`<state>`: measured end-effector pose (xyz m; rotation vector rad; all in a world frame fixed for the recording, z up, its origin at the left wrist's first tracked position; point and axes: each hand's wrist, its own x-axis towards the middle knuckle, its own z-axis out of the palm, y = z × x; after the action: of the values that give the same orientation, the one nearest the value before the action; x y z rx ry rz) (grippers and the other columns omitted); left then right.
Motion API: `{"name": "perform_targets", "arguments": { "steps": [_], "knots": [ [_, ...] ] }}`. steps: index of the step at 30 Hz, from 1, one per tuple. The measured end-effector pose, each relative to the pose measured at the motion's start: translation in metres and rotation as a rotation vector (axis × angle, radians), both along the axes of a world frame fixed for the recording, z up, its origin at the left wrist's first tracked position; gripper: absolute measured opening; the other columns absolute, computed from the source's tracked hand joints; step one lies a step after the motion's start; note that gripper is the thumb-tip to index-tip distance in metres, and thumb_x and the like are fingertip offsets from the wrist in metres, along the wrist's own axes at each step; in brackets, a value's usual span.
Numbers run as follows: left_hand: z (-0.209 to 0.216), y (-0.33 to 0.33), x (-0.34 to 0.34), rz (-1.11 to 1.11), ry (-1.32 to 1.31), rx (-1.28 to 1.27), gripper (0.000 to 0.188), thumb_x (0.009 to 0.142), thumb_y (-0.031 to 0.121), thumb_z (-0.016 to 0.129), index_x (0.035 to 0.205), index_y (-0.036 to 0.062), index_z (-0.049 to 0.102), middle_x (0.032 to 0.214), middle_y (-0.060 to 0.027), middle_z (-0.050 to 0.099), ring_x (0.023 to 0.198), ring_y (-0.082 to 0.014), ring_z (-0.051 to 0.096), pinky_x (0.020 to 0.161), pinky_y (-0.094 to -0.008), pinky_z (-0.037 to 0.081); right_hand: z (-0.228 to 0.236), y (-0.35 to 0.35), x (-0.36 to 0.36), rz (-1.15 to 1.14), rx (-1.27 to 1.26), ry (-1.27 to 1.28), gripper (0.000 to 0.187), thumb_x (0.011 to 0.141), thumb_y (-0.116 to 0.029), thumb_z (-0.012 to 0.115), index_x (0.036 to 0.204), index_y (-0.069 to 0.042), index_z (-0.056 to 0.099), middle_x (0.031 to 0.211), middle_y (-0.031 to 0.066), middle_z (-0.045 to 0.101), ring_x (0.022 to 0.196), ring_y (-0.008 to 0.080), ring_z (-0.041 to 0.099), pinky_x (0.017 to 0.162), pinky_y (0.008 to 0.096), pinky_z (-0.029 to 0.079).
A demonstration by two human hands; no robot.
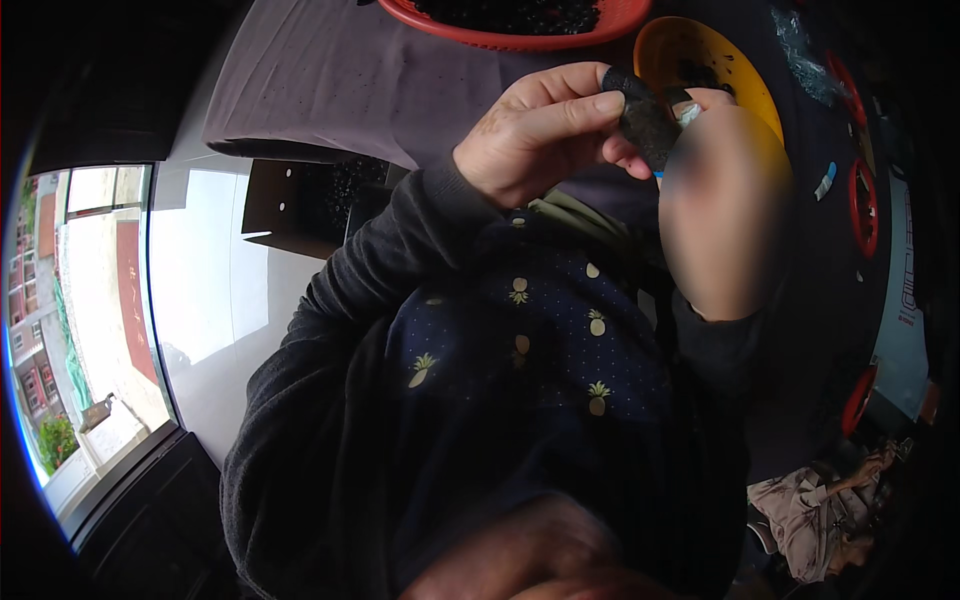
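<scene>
Dark piece (650, 132) slants from far left to near right

Its long axis runs that way between the 2 hands, just to the left of the yellow bowl (762, 92). The left hand (540, 125) reaches far and right, thumb and fingers pinched closed on the piece. The right hand (722, 215) points far, beside the piece's right side; blur hides its grip, so I cannot tell how closed it is.
</scene>
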<state>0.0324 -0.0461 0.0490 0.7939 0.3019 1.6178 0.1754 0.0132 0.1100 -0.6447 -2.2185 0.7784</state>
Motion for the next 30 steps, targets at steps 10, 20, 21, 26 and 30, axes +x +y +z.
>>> {"name": "perform_targets", "arguments": {
  "steps": [10, 20, 21, 26, 30],
  "knots": [
    [-0.001, 0.000, 0.001, -0.012, 0.019, -0.031, 0.031, 0.092, 0.018, 0.049, 0.117, -0.0013, 0.048, 0.096, -0.0042, 0.056, 0.071, -0.0091, 0.048, 0.075, -0.0298, 0.045, 0.005, 0.002, -0.004, 0.151, -0.120, 0.036, 0.008, 0.083, 0.003, 0.052, 0.090, 0.000, 0.051, 0.075, 0.0083, 0.061, 0.071, 0.0160, 0.066, 0.057, 0.0268, 0.050],
    [0.001, -0.001, 0.000, 0.003, -0.094, -0.040, 0.018, 0.094, 0.013, 0.046, 0.102, -0.0014, 0.053, 0.085, -0.0053, 0.054, 0.073, -0.0117, 0.052, 0.079, -0.0371, 0.051, 0.005, 0.001, -0.002, 0.209, -0.434, 0.127, 0.009, 0.086, 0.003, 0.047, 0.094, 0.002, 0.051, 0.078, 0.0075, 0.062, 0.071, 0.0125, 0.063, 0.061, 0.0243, 0.049],
    [0.002, -0.001, 0.000, 0.001, -0.100, -0.039, 0.017, 0.093, 0.012, 0.046, 0.102, -0.0009, 0.053, 0.084, -0.0049, 0.054, 0.073, -0.0117, 0.052, 0.079, -0.0367, 0.051, 0.002, 0.000, -0.002, 0.208, -0.433, 0.129, 0.009, 0.086, 0.003, 0.047, 0.094, 0.002, 0.051, 0.078, 0.0075, 0.062, 0.071, 0.0125, 0.063, 0.061, 0.0243, 0.049],
    [0.005, 0.000, 0.006, 0.006, -0.137, -0.097, 0.017, 0.093, 0.011, 0.047, 0.104, 0.0007, 0.054, 0.090, -0.0054, 0.057, 0.078, -0.0118, 0.055, 0.079, -0.0311, 0.049, -0.014, 0.001, -0.001, -0.001, 0.181, 0.075, 0.025, 0.078, -0.008, 0.068, 0.098, -0.002, 0.054, 0.081, 0.0091, 0.061, 0.072, 0.0195, 0.062, 0.058, 0.0278, 0.049],
    [0.004, 0.000, 0.007, 0.010, -0.133, -0.136, 0.017, 0.092, 0.011, 0.048, 0.106, 0.0022, 0.054, 0.097, -0.0066, 0.060, 0.083, -0.0117, 0.056, 0.080, -0.0285, 0.048, -0.019, 0.002, -0.003, -0.031, 0.246, 0.129, 0.029, 0.075, -0.010, 0.071, 0.098, -0.003, 0.054, 0.083, 0.0093, 0.060, 0.072, 0.0239, 0.061, 0.059, 0.0296, 0.049]
  ]
}}
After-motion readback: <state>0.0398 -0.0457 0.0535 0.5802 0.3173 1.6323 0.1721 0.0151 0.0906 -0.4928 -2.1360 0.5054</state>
